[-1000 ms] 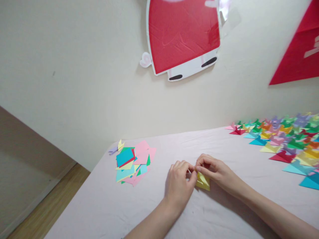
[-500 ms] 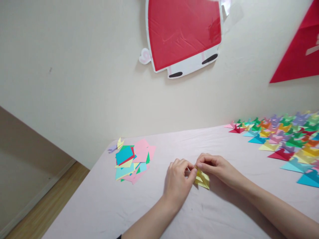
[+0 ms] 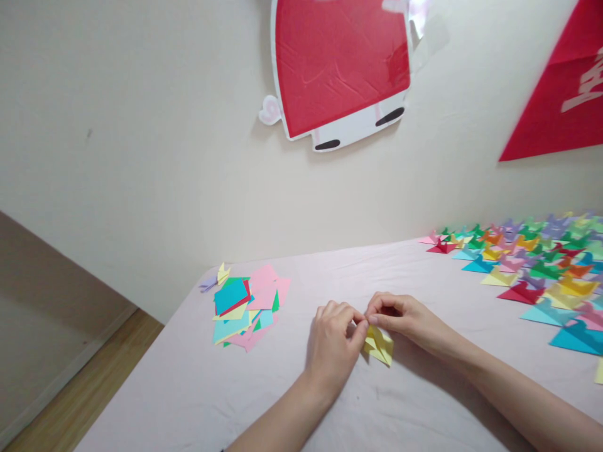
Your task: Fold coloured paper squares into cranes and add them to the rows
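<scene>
My left hand (image 3: pixel 332 349) and my right hand (image 3: pixel 404 317) meet over a small folded yellow paper piece (image 3: pixel 379 345) that rests on the pale pink tabletop (image 3: pixel 198 395). Both hands pinch its top edge with thumb and fingertips, fingers curled. Part of the paper is hidden under the fingers. To the left lies a loose pile of coloured paper squares (image 3: pixel 247 304), with two small folded pieces, one yellow (image 3: pixel 223 274) and one purple (image 3: pixel 207 285), beside it.
Several folded paper shapes in many colours (image 3: pixel 532 270) cover the table's far right. A red and white wall decoration (image 3: pixel 339 69) and a red banner (image 3: pixel 560 94) hang on the cream wall. Wooden floor (image 3: pixel 85 383) shows past the table's left edge.
The yellow piece has shifted slightly left and tilted between my fingers. The camera view has drifted a little; both hands stay pinched together on the paper.
</scene>
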Action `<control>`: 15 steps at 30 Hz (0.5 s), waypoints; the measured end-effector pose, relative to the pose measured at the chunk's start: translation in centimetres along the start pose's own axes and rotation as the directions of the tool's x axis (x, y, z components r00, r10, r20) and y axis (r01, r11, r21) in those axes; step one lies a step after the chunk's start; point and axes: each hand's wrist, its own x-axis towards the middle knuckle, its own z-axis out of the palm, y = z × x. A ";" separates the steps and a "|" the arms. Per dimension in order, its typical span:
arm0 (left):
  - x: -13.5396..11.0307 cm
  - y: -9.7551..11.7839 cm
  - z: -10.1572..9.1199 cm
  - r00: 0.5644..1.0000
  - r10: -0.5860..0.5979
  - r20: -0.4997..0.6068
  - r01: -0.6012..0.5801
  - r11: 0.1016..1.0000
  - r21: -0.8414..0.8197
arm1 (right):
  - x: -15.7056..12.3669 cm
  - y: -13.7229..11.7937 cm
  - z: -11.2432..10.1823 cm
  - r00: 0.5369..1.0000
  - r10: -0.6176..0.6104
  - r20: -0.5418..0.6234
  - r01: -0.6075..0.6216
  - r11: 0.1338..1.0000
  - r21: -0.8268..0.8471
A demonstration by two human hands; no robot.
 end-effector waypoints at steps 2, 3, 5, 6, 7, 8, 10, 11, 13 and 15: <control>0.0 0.0 0.0 1.000 0.006 -0.004 -0.006 1.000 0.011 | 0.0 0.1 0.0 1.000 -0.003 -0.004 0.003 1.000 -0.013; 0.1 0.0 0.0 1.000 0.008 -0.005 -0.008 1.000 0.016 | 0.0 0.2 0.1 1.000 -0.008 -0.007 0.008 1.000 -0.021; 0.1 0.0 -0.1 1.000 0.011 -0.008 -0.011 1.000 0.026 | 0.0 0.3 0.2 1.000 -0.020 -0.016 0.020 0.999 -0.036; 0.1 0.0 -0.1 1.000 0.013 -0.008 -0.013 0.999 0.030 | 0.0 0.3 0.2 0.999 -0.026 -0.019 0.025 0.999 -0.041; 0.1 0.1 -0.1 1.000 0.015 -0.009 -0.015 0.999 0.034 | 0.0 0.4 0.3 0.999 -0.032 -0.020 0.031 0.999 -0.044; 0.1 0.1 -0.1 1.000 0.017 -0.007 -0.017 0.999 0.038 | -0.1 0.4 0.4 0.999 -0.037 -0.020 0.036 0.998 -0.045; 0.1 0.1 -0.1 1.000 0.022 -0.005 -0.022 0.999 0.043 | -0.1 0.4 0.6 0.999 -0.043 -0.017 0.043 0.998 -0.041; 0.1 0.1 0.0 1.000 0.024 -0.005 -0.023 0.999 0.042 | -0.2 0.3 0.8 0.999 -0.046 -0.016 0.046 0.998 -0.035; 0.0 0.1 0.1 1.000 0.021 -0.005 -0.021 0.999 0.032 | -0.2 0.2 1.0 0.999 -0.050 -0.022 0.050 0.999 -0.018; 0.1 0.1 0.2 1.000 0.002 -0.006 -0.002 1.000 0.011 | -0.3 0.0 1.1 0.998 -0.054 -0.033 0.055 0.999 0.001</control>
